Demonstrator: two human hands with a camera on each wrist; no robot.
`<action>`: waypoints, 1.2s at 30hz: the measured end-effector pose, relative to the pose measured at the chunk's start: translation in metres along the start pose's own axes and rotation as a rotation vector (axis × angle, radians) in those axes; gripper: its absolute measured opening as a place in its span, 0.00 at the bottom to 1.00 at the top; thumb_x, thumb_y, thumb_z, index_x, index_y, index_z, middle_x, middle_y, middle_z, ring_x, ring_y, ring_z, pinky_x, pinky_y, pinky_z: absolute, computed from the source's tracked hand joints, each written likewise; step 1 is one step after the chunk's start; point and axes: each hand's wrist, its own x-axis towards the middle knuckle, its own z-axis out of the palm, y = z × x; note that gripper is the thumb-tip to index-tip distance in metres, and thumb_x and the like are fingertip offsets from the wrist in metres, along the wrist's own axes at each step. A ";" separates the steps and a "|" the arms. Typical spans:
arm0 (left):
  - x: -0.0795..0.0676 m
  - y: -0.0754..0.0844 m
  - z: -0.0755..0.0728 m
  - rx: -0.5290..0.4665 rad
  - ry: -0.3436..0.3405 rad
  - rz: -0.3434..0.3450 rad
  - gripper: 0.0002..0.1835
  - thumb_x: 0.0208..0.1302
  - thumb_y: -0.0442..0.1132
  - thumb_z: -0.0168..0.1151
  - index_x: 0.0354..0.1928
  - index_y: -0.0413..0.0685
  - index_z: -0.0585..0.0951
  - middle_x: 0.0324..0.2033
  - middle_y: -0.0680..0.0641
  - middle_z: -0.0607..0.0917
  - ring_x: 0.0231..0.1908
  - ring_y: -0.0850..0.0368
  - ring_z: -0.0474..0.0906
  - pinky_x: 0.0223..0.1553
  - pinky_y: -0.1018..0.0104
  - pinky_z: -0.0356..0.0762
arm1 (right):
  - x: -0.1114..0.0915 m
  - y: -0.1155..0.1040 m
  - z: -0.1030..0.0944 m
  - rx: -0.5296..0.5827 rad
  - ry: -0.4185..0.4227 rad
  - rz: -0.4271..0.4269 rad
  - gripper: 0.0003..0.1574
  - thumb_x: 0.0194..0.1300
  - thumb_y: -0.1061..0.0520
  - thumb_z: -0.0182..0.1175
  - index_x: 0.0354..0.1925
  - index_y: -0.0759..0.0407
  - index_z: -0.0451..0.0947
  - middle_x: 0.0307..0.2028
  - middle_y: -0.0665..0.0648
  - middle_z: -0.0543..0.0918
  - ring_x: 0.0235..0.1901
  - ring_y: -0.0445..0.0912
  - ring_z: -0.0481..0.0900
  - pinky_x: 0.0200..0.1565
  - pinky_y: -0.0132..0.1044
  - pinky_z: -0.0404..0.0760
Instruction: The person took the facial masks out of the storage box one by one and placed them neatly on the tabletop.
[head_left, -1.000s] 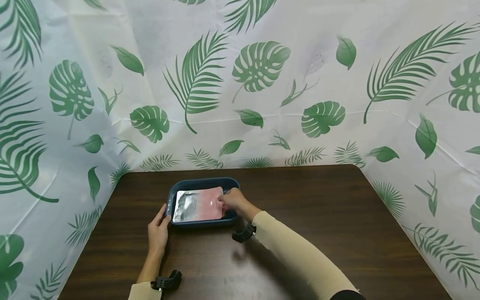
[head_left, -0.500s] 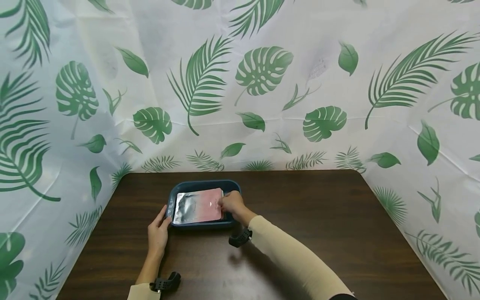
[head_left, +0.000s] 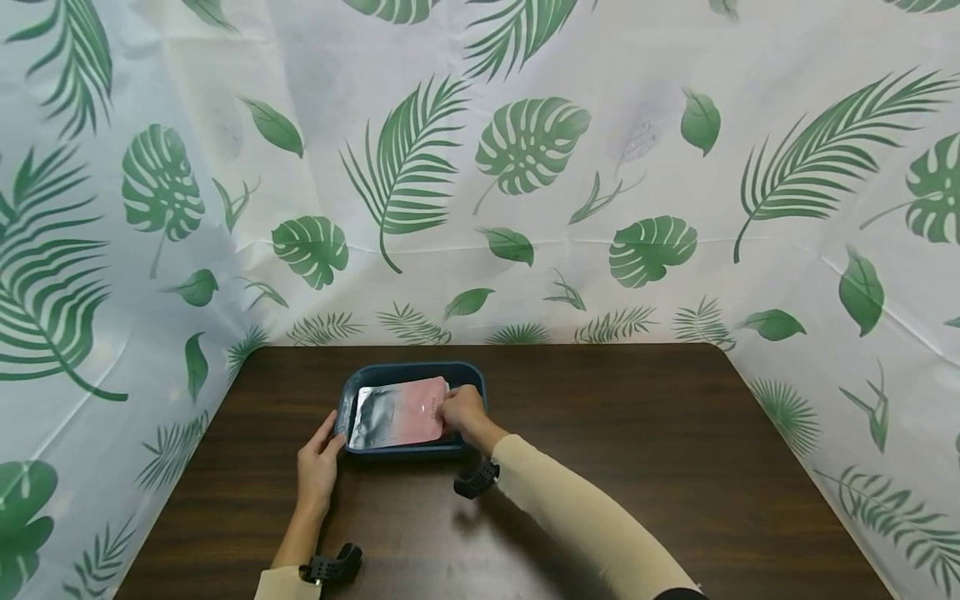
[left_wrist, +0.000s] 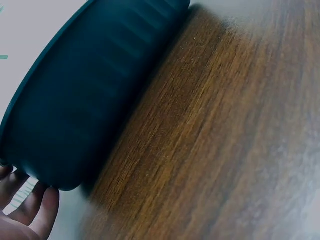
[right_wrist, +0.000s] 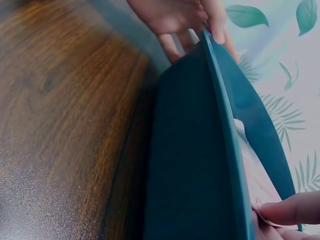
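Observation:
A dark blue plastic basin (head_left: 401,451) with rounded corners sits toward the back left of the table. Inside it lies a flat foil packet (head_left: 397,412), silver at its left and pink at its right. My left hand (head_left: 317,475) grips the basin's left end, thumb over the rim and fingers against the outer wall, as the right wrist view shows. My right hand (head_left: 461,410) reaches into the basin and pinches the packet's right edge between thumb and fingers. A pale edge shows behind the packet's upper right corner; what lies beneath is hidden.
The dark wood-grain table (head_left: 637,467) runs under both arms. A white cloth (head_left: 555,283) printed with green leaves hangs behind and along both sides. Black bands (head_left: 476,479) with small devices are on both wrists.
My right hand and wrist have shifted slightly left and toward me, still at the packet's right edge. The left hand keeps its grip on the basin. The head view has tilted slightly.

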 end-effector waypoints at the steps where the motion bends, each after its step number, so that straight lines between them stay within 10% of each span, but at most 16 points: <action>1: 0.000 0.000 0.000 0.000 0.002 0.002 0.26 0.71 0.34 0.51 0.71 0.45 0.67 0.70 0.43 0.67 0.71 0.50 0.59 0.49 0.89 0.65 | 0.001 0.000 0.000 0.003 0.012 0.000 0.08 0.58 0.70 0.61 0.38 0.71 0.82 0.29 0.62 0.81 0.20 0.44 0.80 0.32 0.37 0.86; 21: 0.002 0.001 0.000 0.038 0.059 0.019 0.24 0.70 0.34 0.54 0.67 0.43 0.72 0.67 0.41 0.72 0.69 0.51 0.63 0.62 0.66 0.63 | 0.002 -0.002 -0.007 0.094 0.050 -0.036 0.08 0.62 0.68 0.60 0.39 0.71 0.84 0.28 0.61 0.82 0.18 0.43 0.77 0.28 0.31 0.83; 29: 0.003 0.002 0.000 0.026 0.062 0.034 0.23 0.69 0.33 0.55 0.66 0.41 0.73 0.67 0.41 0.72 0.69 0.50 0.63 0.54 0.86 0.62 | 0.001 -0.006 -0.018 0.117 0.011 -0.048 0.11 0.63 0.67 0.60 0.43 0.71 0.82 0.33 0.63 0.84 0.20 0.43 0.79 0.30 0.35 0.85; 36: 0.003 -0.001 -0.001 0.029 0.063 0.053 0.23 0.69 0.33 0.55 0.65 0.39 0.73 0.66 0.40 0.72 0.69 0.49 0.63 0.63 0.74 0.65 | 0.001 -0.006 -0.027 0.129 -0.014 -0.080 0.10 0.64 0.67 0.59 0.42 0.72 0.83 0.33 0.64 0.85 0.21 0.42 0.80 0.29 0.33 0.84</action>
